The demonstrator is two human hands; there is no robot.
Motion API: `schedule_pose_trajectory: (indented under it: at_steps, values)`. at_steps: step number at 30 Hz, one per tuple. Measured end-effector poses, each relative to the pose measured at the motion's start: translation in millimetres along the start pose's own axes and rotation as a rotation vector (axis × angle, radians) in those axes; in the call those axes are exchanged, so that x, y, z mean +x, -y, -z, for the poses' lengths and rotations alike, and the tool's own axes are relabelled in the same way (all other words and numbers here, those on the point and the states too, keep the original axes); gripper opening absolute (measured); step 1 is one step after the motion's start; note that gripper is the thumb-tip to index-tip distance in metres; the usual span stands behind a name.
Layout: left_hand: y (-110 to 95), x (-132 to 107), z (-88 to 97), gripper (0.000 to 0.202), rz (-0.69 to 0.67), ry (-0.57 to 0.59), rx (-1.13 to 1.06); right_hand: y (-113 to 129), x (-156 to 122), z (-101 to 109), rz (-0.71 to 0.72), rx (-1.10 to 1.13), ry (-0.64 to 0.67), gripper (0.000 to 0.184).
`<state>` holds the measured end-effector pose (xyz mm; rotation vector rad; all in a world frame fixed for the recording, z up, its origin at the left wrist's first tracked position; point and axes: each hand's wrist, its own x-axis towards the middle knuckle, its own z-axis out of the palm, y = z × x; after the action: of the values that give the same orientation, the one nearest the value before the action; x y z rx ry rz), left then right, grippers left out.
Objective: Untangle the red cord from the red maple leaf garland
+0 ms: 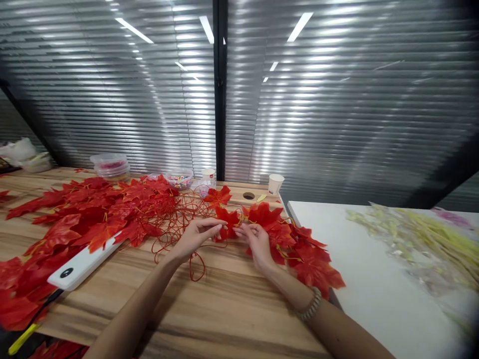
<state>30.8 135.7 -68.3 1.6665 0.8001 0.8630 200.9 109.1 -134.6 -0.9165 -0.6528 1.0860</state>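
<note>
My left hand point(198, 237) is closed in a pinch in front of a red artificial maple leaf point(229, 219). A thin red cord point(197, 267) runs up to its fingertips and seems to be held there. Across from it, my right hand point(257, 242) pinches near the leaf's yellow stem; the exact grip is too small to make out. From there a string of red maple leaves point(314, 264) trails right, over the table edge. Left of my hands lies a loose tangle of red cord point(183, 212).
A big pile of red leaves point(112, 204) covers the table's left, partly over a white power strip point(86, 262). Plastic tubs point(110, 164), a bowl of colourful beads point(179, 178) and a paper cup point(276, 184) stand behind. Yellow bagged pieces point(422, 234) lie on the white table.
</note>
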Motion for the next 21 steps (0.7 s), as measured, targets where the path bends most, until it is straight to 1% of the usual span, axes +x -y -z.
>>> schedule_pose_trajectory:
  at_steps: [3, 5, 7, 9, 15, 18, 21]
  values:
    - [0, 0, -0.9, 0.03, 0.032, -0.032, -0.038, 2, -2, 0, -0.049, -0.062, 0.028, 0.03]
    - [0, 1, -1.4, 0.033, 0.047, -0.05, -0.051, 3, -3, 0, -0.035, -0.14, 0.049, 0.031]
    - [0, 0, -2.0, 0.036, 0.055, -0.066, -0.051, 2, -5, 1, 0.024, -0.236, 0.076, 0.032]
    - [0, 0, -2.9, 0.036, 0.06, -0.074, -0.047, 2, -8, 1, 0.115, -0.329, 0.119, 0.031]
    - [-2, -1, -7.1, 0.035, 0.071, -0.063, -0.059, 7, -19, -1, 0.375, -0.551, 0.287, 0.024]
    - [0, -1, -8.5, 0.038, 0.093, -0.043, -0.068, 11, -21, -3, 0.449, -0.599, 0.34, 0.02]
    - [2, -1, -9.2, 0.04, 0.08, 0.002, -0.085, 10, -21, -3, 0.483, -0.619, 0.322, 0.017]
